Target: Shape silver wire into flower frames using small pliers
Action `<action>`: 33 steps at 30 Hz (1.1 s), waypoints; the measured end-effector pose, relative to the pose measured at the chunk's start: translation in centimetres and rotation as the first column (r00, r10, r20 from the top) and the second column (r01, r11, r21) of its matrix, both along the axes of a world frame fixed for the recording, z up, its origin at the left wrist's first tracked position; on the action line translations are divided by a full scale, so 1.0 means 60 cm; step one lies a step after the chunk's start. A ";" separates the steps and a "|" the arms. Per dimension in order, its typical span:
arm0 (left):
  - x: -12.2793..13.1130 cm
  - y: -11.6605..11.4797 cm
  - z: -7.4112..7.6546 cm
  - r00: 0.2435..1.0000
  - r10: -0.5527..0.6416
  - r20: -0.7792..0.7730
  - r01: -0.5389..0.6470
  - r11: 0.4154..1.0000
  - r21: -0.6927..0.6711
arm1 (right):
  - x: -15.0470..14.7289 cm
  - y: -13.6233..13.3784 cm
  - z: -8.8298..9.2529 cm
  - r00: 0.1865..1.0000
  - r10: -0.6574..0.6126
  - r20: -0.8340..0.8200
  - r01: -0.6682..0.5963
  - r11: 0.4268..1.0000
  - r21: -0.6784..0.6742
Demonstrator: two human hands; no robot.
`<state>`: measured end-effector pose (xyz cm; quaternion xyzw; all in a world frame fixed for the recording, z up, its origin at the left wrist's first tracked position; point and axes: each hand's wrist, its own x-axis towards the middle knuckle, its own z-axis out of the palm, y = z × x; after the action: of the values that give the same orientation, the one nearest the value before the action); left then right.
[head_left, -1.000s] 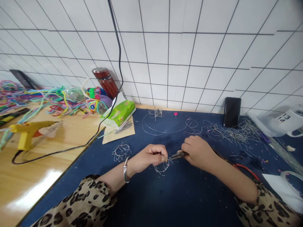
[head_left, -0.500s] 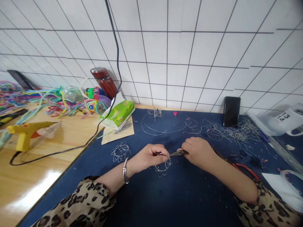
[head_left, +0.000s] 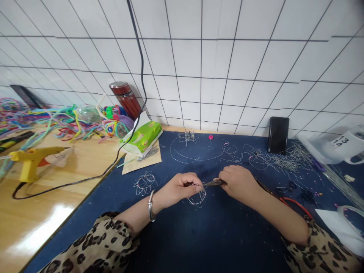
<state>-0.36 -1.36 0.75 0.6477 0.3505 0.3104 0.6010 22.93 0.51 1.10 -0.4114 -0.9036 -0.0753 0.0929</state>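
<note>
My left hand (head_left: 183, 186) pinches a small ring of bent silver wire (head_left: 196, 203) with tiny pink spots on it; the loop hangs below the fingertips. My right hand (head_left: 236, 181) is wrapped round a pair of pliers (head_left: 212, 182), whose jaws point left and meet the wire at my left fingertips. Whether the jaws are clamped on it is too small to tell. Left of my left hand lies another looped wire piece (head_left: 145, 183). Behind both hands, a long thin wire (head_left: 184, 161) curves over the dark blue mat (head_left: 216, 235).
Tangled wire (head_left: 284, 161) spreads at the right near a black phone (head_left: 278, 135) and a white mug (head_left: 345, 144). A yellow glue gun (head_left: 34, 161) lies on the wooden table at left, its cord running to the mat. A green tissue pack (head_left: 143, 138) and red flask (head_left: 125, 99) stand behind.
The wire ring under my left fingers has turned slightly and shifted a little to the right. Both hands keep nearly the same place and grip.
</note>
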 end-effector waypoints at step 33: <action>0.000 0.000 -0.004 0.997 0.068 -0.032 -0.065 0.995 0.079 | -0.008 -0.015 0.022 0.991 -0.127 0.039 0.131 0.981 -0.143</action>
<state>-0.35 -1.38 0.50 0.6641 0.3698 0.3324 0.5584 22.45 -0.40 2.45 -0.4735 -0.8794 -0.0215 0.0442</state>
